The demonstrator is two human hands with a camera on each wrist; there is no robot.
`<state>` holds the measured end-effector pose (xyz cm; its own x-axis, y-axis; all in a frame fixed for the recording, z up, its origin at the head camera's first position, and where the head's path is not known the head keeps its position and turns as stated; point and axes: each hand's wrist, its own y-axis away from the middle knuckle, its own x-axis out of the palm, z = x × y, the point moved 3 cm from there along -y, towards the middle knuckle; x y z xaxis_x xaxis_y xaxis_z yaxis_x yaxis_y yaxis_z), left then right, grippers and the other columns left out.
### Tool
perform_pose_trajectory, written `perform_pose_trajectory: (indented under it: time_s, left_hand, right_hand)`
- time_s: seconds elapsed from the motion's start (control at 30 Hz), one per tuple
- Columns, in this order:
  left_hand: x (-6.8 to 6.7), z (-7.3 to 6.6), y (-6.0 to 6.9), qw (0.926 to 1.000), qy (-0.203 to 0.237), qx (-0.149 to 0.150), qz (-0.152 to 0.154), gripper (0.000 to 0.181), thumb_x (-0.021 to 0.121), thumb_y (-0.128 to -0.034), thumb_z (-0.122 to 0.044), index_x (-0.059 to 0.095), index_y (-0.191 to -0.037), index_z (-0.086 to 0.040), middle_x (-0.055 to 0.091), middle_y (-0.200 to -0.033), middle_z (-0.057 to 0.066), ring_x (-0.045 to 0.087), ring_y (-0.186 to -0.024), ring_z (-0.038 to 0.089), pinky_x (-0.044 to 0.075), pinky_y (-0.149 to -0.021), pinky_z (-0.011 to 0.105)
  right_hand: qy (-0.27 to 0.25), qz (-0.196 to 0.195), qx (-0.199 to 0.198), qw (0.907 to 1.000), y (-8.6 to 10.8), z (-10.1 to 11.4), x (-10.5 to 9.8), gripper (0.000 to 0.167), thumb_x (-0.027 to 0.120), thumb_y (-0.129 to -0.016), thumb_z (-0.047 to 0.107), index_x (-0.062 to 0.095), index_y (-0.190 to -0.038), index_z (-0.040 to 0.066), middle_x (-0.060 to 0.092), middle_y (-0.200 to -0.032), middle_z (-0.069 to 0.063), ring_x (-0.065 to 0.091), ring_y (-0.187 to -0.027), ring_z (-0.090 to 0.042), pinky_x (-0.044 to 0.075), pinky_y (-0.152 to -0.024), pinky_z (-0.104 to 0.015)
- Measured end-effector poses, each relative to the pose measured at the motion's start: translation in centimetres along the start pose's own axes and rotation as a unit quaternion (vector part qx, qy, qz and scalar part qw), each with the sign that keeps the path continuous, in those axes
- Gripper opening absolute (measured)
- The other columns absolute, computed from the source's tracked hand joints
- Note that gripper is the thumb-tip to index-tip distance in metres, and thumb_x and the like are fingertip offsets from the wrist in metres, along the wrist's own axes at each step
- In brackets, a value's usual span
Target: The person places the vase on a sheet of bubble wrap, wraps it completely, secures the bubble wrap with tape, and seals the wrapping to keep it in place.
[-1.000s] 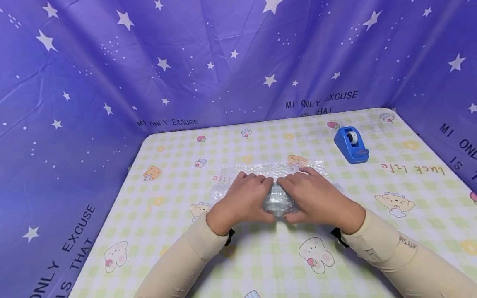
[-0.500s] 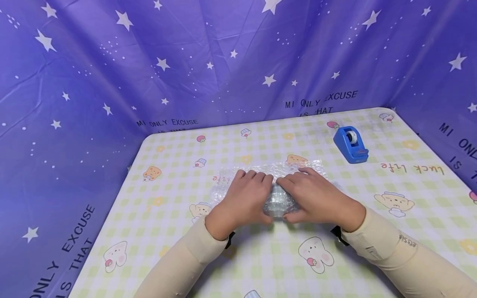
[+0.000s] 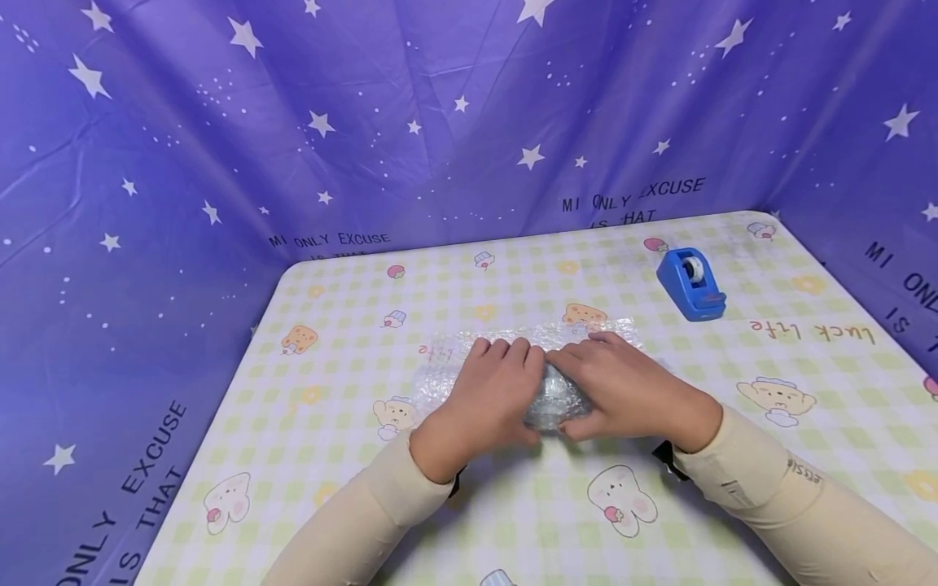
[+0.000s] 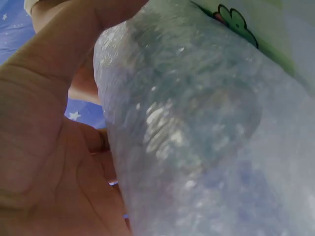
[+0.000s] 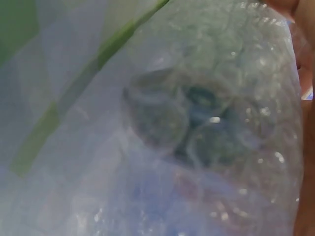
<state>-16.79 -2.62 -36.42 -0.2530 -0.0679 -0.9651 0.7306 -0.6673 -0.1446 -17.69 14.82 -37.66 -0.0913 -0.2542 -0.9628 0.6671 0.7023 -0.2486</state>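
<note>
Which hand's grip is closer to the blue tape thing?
The right hand: it holds the side of the bubble wrap nearer the blue tape dispenser; the left hand holds the farther side.

“ONLY EXCUSE” curtain [image 3: 432,73], “luck life” tablecloth [image 3: 528,513]

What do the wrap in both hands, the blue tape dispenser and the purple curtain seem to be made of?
Bubble wrap: clear, glossy plastic film, judging by its bubbled texture and bright glints.
Tape dispenser: probably hard moulded plastic, with a smooth, evenly blue body.
Curtain: likely thin synthetic fabric, from its soft folds and faint sheen; the exact fibre can't be told.
</note>
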Motion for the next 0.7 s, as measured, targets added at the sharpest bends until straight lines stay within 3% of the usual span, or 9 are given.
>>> perform_pose_trajectory:
  time_s: [0.17,0.37,0.7]
  left_hand:
    - [0.17,-0.31,0.05,0.9998,-0.016,-0.007,0.001,0.088,0.087,-0.0563,-0.069,0.051,-0.116,-0.014,0.054,-0.1,-0.002,0.056,-0.085,0.019,0.039,-0.076,0.036]
    - [0.24,-0.47,0.14,0.9994,-0.026,-0.007,-0.022,0.08,0.085,-0.0572,-0.064,0.052,-0.11,-0.014,0.056,-0.094,-0.001,0.057,-0.078,0.02,0.039,-0.072,0.036]
    - [0.36,-0.19,-0.11,0.9999,-0.001,0.0,-0.011,0.078,0.083,-0.0596,-0.064,0.053,-0.112,-0.014,0.059,-0.095,-0.002,0.059,-0.08,0.02,0.041,-0.074,0.037]
  right_hand:
    - [-0.005,-0.001,-0.003,1.0,-0.04,-0.01,0.14,0.077,0.081,-0.065,0.052,0.064,-0.128,0.01,0.071,-0.103,0.002,0.066,-0.097,-0.013,0.046,-0.104,-0.054]
    - [-0.002,0.006,0.004,1.0,-0.06,0.02,0.21,0.076,0.081,-0.065,0.053,0.064,-0.126,0.011,0.071,-0.104,0.003,0.065,-0.098,-0.013,0.045,-0.103,-0.054]
    - [0.005,0.016,0.023,0.9996,0.09,-0.08,0.33,0.081,0.08,-0.067,0.054,0.063,-0.132,0.01,0.072,-0.112,-0.001,0.068,-0.105,-0.023,0.043,-0.107,-0.06]
